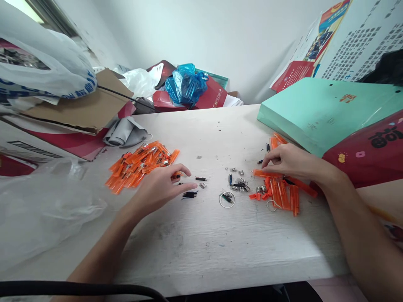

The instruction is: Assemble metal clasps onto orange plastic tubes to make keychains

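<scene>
Your left hand (159,185) gapes wide; your right hand (291,160) curls over an orange lighter casing (260,173), hold unclear. Metal caps (241,172) lie between.

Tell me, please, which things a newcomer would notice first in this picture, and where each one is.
The bright orange pile on the left of the pale table would probably catch the eye first, beside the left hand. A second orange cluster lies by the right hand. At the back, a shiny blue plastic bag also stands out.
</scene>
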`<state>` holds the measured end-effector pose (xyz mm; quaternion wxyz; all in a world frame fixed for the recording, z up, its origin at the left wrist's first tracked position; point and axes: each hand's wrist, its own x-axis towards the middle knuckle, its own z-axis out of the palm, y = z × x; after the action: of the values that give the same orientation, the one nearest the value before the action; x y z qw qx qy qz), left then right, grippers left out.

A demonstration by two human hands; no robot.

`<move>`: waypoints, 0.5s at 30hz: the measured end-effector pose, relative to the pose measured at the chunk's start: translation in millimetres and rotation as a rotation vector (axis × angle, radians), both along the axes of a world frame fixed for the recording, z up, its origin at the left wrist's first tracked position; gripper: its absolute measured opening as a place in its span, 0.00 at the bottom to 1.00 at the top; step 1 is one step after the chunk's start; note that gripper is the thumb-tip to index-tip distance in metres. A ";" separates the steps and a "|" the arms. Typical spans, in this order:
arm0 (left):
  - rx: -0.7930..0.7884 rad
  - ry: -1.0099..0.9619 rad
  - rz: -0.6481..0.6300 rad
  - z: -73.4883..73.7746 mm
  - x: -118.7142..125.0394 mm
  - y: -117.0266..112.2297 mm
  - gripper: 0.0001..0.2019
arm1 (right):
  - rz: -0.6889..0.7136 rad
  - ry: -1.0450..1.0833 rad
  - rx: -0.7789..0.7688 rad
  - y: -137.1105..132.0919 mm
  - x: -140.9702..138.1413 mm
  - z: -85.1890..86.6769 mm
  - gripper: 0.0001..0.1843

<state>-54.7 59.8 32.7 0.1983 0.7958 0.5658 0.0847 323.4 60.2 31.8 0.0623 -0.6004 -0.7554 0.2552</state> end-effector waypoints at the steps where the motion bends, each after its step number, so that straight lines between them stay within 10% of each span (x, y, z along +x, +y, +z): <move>1: -0.031 0.022 -0.025 3.2 -5.5 2.9 0.21 | 0.022 -0.015 -0.045 -0.5 -1.4 0.3 0.11; 15: -0.321 0.050 -0.112 4.6 -29.2 16.2 0.12 | -0.049 -0.095 -0.085 -6.2 -10.3 10.3 0.09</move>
<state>-83.9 76.0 37.3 0.3132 0.7861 0.5316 -0.0376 313.1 54.0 42.1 0.0070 -0.6324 -0.7309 0.2565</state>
